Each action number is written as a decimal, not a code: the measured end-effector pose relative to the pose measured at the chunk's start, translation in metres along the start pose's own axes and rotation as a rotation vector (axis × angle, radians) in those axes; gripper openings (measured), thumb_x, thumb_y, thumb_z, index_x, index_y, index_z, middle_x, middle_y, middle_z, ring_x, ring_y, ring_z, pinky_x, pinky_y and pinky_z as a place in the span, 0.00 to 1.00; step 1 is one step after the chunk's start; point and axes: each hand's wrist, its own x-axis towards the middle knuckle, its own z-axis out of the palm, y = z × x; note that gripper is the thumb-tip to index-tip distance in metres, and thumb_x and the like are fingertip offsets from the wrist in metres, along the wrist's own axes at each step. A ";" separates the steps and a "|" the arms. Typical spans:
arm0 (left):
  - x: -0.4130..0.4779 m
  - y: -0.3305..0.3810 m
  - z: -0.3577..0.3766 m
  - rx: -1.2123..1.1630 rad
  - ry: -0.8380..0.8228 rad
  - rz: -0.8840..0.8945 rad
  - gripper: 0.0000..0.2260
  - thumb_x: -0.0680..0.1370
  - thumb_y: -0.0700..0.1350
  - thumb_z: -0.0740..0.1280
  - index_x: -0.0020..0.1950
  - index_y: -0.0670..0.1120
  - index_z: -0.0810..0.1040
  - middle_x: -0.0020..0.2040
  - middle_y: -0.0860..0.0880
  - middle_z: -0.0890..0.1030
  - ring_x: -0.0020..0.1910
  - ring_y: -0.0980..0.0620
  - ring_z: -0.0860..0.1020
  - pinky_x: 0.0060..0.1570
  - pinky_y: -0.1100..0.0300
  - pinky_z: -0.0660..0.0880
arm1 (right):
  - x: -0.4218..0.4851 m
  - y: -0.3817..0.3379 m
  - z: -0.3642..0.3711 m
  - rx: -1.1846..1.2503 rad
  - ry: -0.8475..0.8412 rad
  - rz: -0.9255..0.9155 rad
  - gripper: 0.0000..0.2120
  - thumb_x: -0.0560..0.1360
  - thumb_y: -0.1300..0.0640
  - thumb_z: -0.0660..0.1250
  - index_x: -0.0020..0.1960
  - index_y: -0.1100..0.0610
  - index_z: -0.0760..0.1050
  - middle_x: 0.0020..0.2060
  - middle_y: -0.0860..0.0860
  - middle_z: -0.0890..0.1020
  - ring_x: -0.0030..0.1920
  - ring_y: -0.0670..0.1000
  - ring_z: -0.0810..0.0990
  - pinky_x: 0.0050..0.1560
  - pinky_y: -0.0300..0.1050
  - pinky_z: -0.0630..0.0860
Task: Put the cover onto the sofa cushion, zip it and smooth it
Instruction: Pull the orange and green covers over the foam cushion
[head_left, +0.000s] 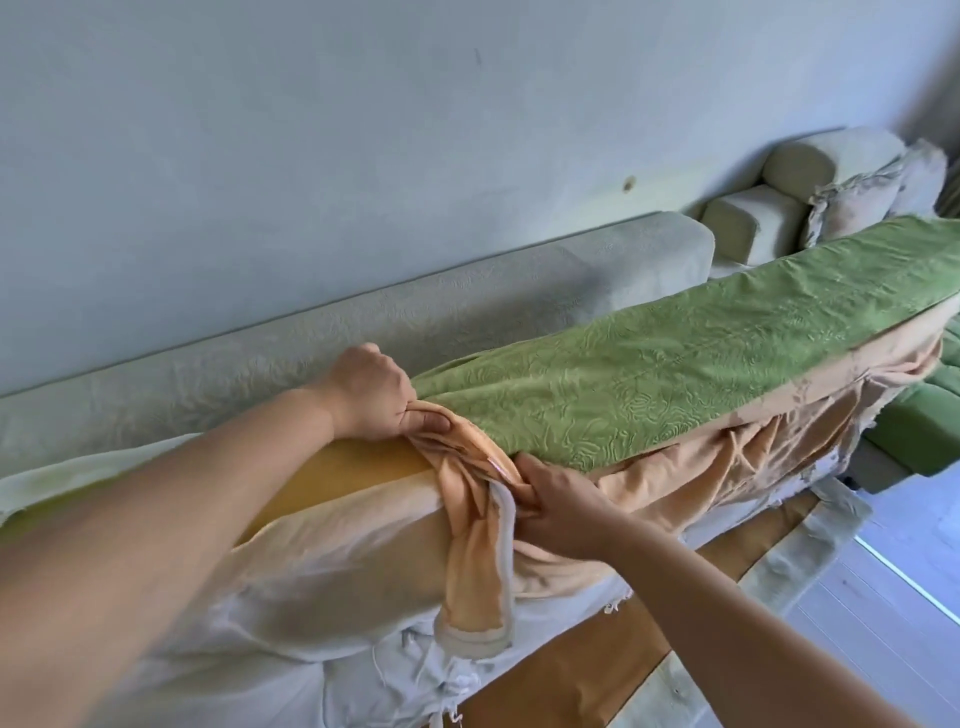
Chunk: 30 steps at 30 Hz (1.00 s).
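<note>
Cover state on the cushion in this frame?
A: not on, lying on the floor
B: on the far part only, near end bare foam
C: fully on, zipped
B: the green cover wraps only the far part. The left hand and right hand grip its bunched edge, and the cushion shows bare yellow foam nearer the camera.

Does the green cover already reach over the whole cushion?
No, the cover ends in a bunched edge, and the cushion shows bare yellow foam on the near side of it.
</note>
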 end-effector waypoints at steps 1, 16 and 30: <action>-0.010 0.005 -0.009 0.051 -0.066 -0.028 0.50 0.62 0.75 0.26 0.42 0.48 0.80 0.43 0.51 0.82 0.44 0.49 0.79 0.40 0.60 0.65 | 0.003 -0.001 0.000 0.002 -0.019 0.013 0.12 0.72 0.51 0.66 0.49 0.56 0.66 0.47 0.56 0.79 0.48 0.58 0.77 0.40 0.43 0.64; -0.063 0.031 0.004 -0.463 0.178 -0.324 0.16 0.65 0.57 0.49 0.33 0.46 0.68 0.33 0.48 0.70 0.41 0.43 0.75 0.39 0.52 0.74 | 0.003 -0.061 -0.043 -0.064 0.041 0.082 0.16 0.65 0.42 0.61 0.43 0.54 0.72 0.38 0.49 0.75 0.42 0.54 0.76 0.36 0.42 0.68; -0.066 0.035 0.008 -0.473 0.382 -0.464 0.20 0.67 0.48 0.67 0.57 0.43 0.74 0.54 0.43 0.74 0.53 0.43 0.74 0.51 0.50 0.75 | 0.024 -0.097 -0.013 -0.553 0.300 -0.056 0.13 0.68 0.59 0.69 0.51 0.62 0.74 0.45 0.58 0.81 0.44 0.56 0.82 0.41 0.42 0.75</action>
